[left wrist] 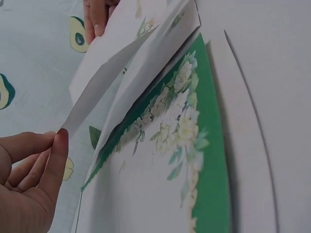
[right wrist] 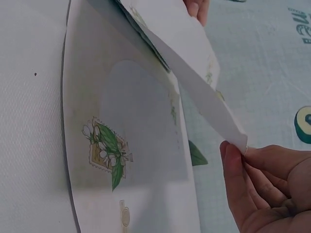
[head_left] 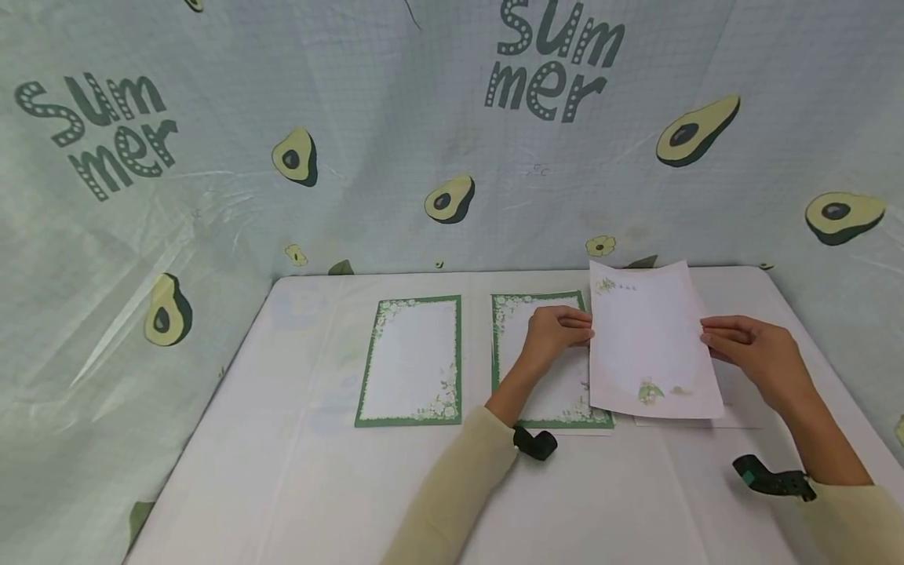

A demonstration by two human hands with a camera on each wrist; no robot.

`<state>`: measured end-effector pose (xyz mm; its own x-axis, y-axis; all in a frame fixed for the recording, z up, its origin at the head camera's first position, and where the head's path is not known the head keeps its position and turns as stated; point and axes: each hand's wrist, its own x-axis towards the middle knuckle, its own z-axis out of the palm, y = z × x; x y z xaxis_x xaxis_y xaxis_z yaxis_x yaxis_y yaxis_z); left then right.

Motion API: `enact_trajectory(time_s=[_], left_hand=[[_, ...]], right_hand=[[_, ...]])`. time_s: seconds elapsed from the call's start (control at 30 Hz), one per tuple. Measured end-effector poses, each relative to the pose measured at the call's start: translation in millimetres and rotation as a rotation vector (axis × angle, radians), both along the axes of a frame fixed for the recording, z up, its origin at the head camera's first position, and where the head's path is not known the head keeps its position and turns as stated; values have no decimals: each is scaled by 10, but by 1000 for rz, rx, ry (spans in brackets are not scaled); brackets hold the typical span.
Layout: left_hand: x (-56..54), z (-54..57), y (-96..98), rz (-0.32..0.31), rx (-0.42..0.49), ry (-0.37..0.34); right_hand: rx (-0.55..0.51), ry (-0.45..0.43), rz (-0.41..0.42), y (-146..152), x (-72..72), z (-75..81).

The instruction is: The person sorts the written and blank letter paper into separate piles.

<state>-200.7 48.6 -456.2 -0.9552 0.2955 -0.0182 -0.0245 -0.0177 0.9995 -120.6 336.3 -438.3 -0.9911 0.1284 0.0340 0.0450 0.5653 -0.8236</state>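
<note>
Backdrop (head_left: 367, 102): pale, avocado and "summer" prints, behind the white table (head_left: 339, 494). Held sheet (head_left: 650, 345): raised off the table's right half, tilted, small green prints near top and bottom. Left green-bordered sheet (head_left: 413, 361): flat, well apart from the hands. Right green-bordered sheet (head_left: 565, 388): flat, partly behind left arm; white edge showing below it. Pale sheet (right wrist: 146, 145): lying under the held sheet, leaf print. Right hand (head_left: 759, 353): pinching held sheet's right edge. Left hand (head_left: 554, 333): pinching its left edge. Black wrist camera (head_left: 537, 444) on left wrist.
</note>
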Motion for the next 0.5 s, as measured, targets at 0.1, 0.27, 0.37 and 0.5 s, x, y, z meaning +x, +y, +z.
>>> enact_trajectory(time_s=[0.1, 0.27, 0.37, 0.5], left_hand=[[-9, 6, 17, -3, 4, -25], [-29, -10, 67, -13, -15, -68], [-29, -33, 124, -5, -29, -109], [-9, -46, 206, 9, -37, -134]], right_hand=[[29, -18, 5, 21, -11, 18], [69, -66, 39, 82, -31, 48], [75, -102, 63, 147, -51, 52], [76, -138, 88, 263, -86, 48]])
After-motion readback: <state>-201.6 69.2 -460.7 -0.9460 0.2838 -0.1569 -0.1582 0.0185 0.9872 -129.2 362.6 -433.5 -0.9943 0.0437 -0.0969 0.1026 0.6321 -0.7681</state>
